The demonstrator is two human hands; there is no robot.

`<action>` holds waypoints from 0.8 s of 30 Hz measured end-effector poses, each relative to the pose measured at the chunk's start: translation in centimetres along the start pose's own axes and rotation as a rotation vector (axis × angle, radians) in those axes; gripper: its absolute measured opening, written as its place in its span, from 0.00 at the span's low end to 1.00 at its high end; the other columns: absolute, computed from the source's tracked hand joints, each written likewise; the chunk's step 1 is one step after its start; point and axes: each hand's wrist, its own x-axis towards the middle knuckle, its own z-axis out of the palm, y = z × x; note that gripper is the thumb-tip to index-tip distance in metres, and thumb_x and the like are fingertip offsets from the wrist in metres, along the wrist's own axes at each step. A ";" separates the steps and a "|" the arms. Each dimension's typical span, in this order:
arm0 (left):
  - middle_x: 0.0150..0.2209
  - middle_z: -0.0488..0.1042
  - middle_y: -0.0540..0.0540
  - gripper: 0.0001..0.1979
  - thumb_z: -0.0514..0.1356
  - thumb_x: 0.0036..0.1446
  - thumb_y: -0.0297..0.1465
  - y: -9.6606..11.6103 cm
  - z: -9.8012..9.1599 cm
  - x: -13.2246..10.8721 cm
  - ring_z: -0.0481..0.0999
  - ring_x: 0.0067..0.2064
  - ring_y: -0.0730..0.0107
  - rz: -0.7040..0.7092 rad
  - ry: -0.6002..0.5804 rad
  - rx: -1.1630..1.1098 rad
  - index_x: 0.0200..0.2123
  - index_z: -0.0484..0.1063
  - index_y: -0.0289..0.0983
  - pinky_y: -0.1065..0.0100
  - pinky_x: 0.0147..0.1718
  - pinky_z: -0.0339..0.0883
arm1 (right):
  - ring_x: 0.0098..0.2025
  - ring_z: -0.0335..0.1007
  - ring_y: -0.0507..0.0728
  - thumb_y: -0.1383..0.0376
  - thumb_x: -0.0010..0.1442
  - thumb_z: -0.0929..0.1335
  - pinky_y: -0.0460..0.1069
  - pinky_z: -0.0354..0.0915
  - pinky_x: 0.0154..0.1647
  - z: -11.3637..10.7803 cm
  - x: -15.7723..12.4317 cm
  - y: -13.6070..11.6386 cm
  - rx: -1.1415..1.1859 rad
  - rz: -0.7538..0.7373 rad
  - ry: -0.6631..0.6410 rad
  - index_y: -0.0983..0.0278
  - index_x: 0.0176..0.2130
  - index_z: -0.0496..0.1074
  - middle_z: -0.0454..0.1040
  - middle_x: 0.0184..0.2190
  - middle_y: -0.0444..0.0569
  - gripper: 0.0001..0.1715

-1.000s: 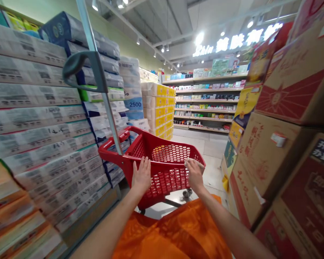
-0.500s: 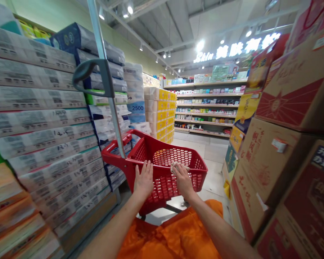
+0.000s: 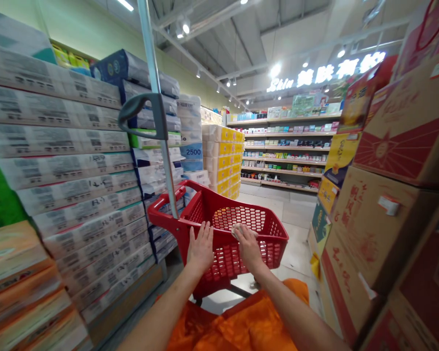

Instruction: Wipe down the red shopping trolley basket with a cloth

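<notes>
The red basket is standing just ahead of both hands. The right hand is pressing a cloth onto the near rim, fingers folding loosely over it. The left hand is lying flat and open on the rim beside it (gripping nothing). Seemingly the rim is being wiped, and working further along calls for a steadied basket. Floor is running beyond the hands between stacked packs leftward and cartons rightward.

Supermarket aisle, tall stacks of plastic-wrapped paper tissue packs on one side, printed brown cardboard cartons on the other, long wall shelves of small packaged goods beneath an illuminated white sign, red perforated plastic shopping basket on wheels
</notes>
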 end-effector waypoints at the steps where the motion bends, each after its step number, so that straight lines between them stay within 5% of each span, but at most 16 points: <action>1: 0.63 0.43 0.40 0.34 0.48 0.46 0.27 -0.3 -0.1 0.0 0.38 0.63 0.59 -0.016 0.008 -0.001 0.59 0.47 0.30 0.46 0.58 0.32 | 0.59 0.51 0.59 0.80 0.52 0.56 0.58 0.54 0.55 -0.5 -0.1 0.9 -0.029 0.053 0.019 0.62 0.51 0.65 0.61 0.55 0.52 0.31; 5: 0.63 0.42 0.40 0.34 0.47 0.46 0.26 -0.9 -0.2 -0.2 0.38 0.63 0.60 -0.041 0.007 0.000 0.59 0.47 0.28 0.46 0.58 0.32 | 0.57 0.54 0.61 0.78 0.53 0.56 0.60 0.54 0.54 -1.1 0.0 1.8 -0.103 0.196 0.060 0.64 0.49 0.67 0.63 0.53 0.56 0.27; 12: 0.62 0.45 0.41 0.32 0.46 0.48 0.26 -1.7 -0.3 -0.4 0.39 0.63 0.60 -0.029 0.056 0.020 0.59 0.49 0.31 0.47 0.58 0.33 | 0.58 0.52 0.57 0.80 0.51 0.57 0.56 0.55 0.55 2.0 2.3 -6.0 0.096 -0.136 0.013 0.60 0.51 0.65 0.61 0.55 0.49 0.31; 19: 0.62 0.47 0.41 0.33 0.48 0.46 0.28 -3.3 -0.5 -0.8 0.40 0.63 0.61 -0.089 0.092 -0.025 0.58 0.51 0.31 0.48 0.58 0.34 | 0.57 0.54 0.61 0.78 0.51 0.58 0.59 0.54 0.54 0.9 1.9 -3.9 0.073 0.053 0.057 0.61 0.52 0.64 0.61 0.54 0.54 0.30; 24: 0.60 0.52 0.44 0.30 0.47 0.48 0.26 -4.7 -0.6 -1.3 0.46 0.62 0.64 -0.075 0.223 -0.098 0.57 0.54 0.33 0.52 0.59 0.36 | 0.56 0.56 0.57 0.74 0.57 0.57 0.54 0.58 0.53 3.0 3.8 -9.9 0.273 -0.143 0.072 0.60 0.53 0.62 0.64 0.53 0.51 0.26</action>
